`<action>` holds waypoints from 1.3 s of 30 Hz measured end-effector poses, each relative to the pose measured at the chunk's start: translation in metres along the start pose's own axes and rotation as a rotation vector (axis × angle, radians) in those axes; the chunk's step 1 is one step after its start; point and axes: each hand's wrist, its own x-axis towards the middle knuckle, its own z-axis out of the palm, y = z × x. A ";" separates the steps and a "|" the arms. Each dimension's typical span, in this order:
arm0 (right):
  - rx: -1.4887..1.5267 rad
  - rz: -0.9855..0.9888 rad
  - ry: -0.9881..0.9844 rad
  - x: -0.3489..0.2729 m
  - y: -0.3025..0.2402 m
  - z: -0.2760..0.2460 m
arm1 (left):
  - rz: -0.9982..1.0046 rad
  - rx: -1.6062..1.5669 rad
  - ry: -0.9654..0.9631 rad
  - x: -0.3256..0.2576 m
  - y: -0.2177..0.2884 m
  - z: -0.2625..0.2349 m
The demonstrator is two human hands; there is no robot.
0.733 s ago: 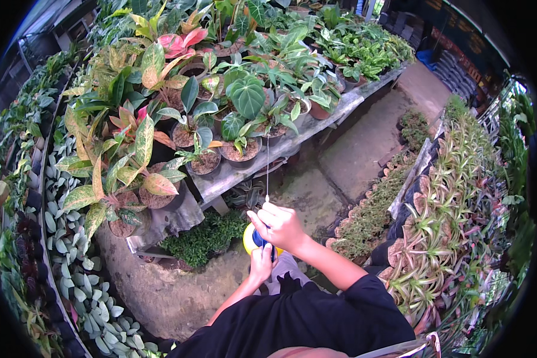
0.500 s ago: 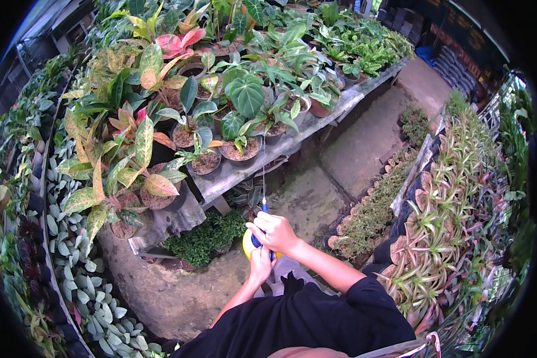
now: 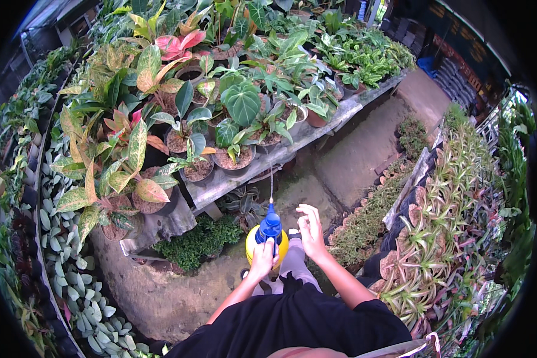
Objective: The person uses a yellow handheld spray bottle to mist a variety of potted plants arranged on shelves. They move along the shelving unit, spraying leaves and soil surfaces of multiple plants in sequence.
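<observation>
My left hand (image 3: 262,258) is wrapped round the handle of a pump sprayer, which has a round yellow tank (image 3: 252,243) and a blue head (image 3: 270,224). The nozzle points away from me, toward the plant bench. A thin pale line runs on from its tip; whether it is a wand or a water jet I cannot tell. My right hand (image 3: 312,232) is raised just right of the sprayer, apart from it, fingers loosely spread and holding nothing. Closest to the nozzle line stand a potted plant with pale brown soil (image 3: 235,159) and a broad dark-green leaf (image 3: 241,102).
A grey bench (image 3: 221,186) crowded with potted plants spans the far side. Low green foliage (image 3: 198,238) grows beneath it. Rows of striped, spiky plants (image 3: 441,221) line the right, and grey-green leafy plants (image 3: 77,280) the left. The concrete floor (image 3: 143,280) lies between.
My right hand has come off the sprayer's head and moved right, its fingers opening. The blue head now shows fully. My left hand keeps its hold, and the view has shifted slightly.
</observation>
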 end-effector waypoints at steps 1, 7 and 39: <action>-0.003 -0.007 0.002 0.005 0.003 -0.005 | -0.012 0.058 -0.027 0.005 0.003 0.009; -0.372 -0.417 -0.204 0.057 -0.006 -0.049 | 0.059 0.101 0.030 0.062 0.018 0.059; 0.515 1.076 -0.769 0.166 0.234 -0.105 | 0.295 -0.295 0.358 0.198 0.088 0.160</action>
